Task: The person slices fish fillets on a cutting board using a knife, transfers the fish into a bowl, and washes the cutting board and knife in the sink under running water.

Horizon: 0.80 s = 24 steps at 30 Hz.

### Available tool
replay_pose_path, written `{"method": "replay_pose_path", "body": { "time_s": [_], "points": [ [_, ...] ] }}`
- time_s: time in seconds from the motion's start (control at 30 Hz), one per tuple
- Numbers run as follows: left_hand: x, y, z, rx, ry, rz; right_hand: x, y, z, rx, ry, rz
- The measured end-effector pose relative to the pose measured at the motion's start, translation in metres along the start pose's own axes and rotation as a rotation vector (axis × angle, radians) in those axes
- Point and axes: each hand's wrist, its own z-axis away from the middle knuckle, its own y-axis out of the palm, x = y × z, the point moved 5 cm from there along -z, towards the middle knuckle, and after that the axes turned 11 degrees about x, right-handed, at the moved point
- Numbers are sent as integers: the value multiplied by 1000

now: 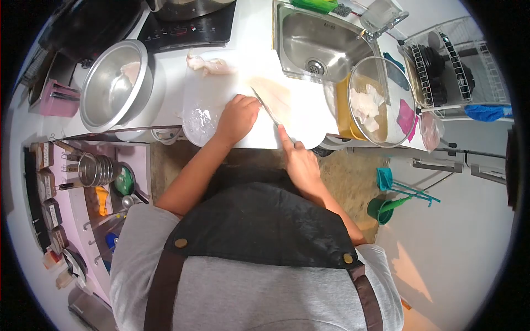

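Bowl (113,91) left of cutting board (201,92), tub (343,110) right, sink (303,41) behind.

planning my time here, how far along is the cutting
Seemingly partway. Looks done: pale pieces in the clear bowl, perhaps one in the metal bowl. In hand: the right hand holds the knife at the thin slab on the board, left hand close by. Probably left: that slab and the lump at the board's far left.
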Motion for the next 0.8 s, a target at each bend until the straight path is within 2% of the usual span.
{"method": "replay_pose_path", "body": {
  "time_s": [0.13,0.2,0.27,0.33,0.43,0.57,0.63,0.67,0.73,0.77,0.8],
  "points": [
    [0,-1,1,-27,13,16,-13,9,15,-27,-28,-17],
    [0,-1,1,-7,-16,31,-30,22,30,103,68,-37],
    [1,0,2,-7,-10,25,-32,24,28,68,61,-34],
    [2,2,2,0,4,19,-23,10,13,-155,-127,-73],
    [1,0,3,-29,41,4,-19,9,-4,-245,-155,-126],
    [-1,-2,3,-70,29,-4,-29,10,16,-257,-203,-253],
    [-5,-4,4,-112,31,-10,-31,9,24,-206,-237,-458],
    [-4,-8,5,-179,-17,13,-30,5,27,-205,-237,-459],
    [-2,-14,9,-242,-61,33,-31,12,30,124,-13,-823],
    [9,-16,12,-243,-225,131,-33,20,29,119,-14,-825],
    [18,-17,14,-243,-388,230,-29,24,30,32,-117,-722]
  ]
}}
